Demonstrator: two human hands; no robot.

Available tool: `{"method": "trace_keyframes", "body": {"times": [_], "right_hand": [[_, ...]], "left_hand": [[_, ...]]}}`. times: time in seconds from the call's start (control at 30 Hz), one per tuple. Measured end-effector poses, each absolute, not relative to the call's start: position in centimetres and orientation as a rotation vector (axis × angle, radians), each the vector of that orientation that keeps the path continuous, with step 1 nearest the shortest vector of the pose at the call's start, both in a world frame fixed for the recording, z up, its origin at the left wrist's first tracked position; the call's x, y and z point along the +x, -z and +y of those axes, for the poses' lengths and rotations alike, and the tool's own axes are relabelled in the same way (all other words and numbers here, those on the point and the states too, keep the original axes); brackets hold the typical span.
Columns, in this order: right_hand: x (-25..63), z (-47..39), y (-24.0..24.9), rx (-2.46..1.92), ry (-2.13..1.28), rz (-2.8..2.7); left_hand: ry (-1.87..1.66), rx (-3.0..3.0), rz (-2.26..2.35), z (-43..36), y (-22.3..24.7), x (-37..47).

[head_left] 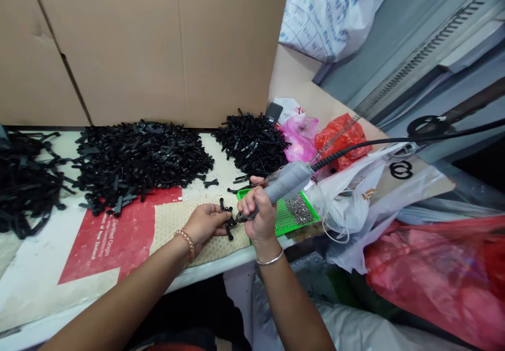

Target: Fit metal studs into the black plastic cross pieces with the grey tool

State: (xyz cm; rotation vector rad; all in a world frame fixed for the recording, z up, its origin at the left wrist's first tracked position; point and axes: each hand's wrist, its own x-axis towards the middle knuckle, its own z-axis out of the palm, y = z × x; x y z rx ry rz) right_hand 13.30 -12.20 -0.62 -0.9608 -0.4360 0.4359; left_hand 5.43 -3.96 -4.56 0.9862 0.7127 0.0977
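Observation:
My left hand [205, 223] pinches a small black plastic part [225, 218] above the beige textured mat [169, 230]. Around the grey electric screwdriver [286, 185] my right hand [258, 211] is wrapped, and the tool's tip points down-left at the black part; whether they touch is hard to tell. Just behind and right of my right hand lies a green tray [284, 222] with many small metal screws [299, 210] at its right side. A single loose black piece [211, 183] rests beyond the mat.
Piles of black parts lie at the far left [23, 182], middle [138, 156] and right [256, 143], before a cardboard wall [138, 51]. Pink [300, 135] and red bags [341, 138] sit right; a cable [379, 141] and coiled spring [426, 46] run to the upper right.

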Motion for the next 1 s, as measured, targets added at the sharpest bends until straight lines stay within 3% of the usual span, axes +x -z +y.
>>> {"method": "trace_keyframes", "body": {"times": [1.0], "right_hand": [[13.05,-12.17,1.23,-0.935,-0.380,-0.435]], "left_hand": [[-0.091,1.011,0.750,-4.06,4.45,5.53]]}}
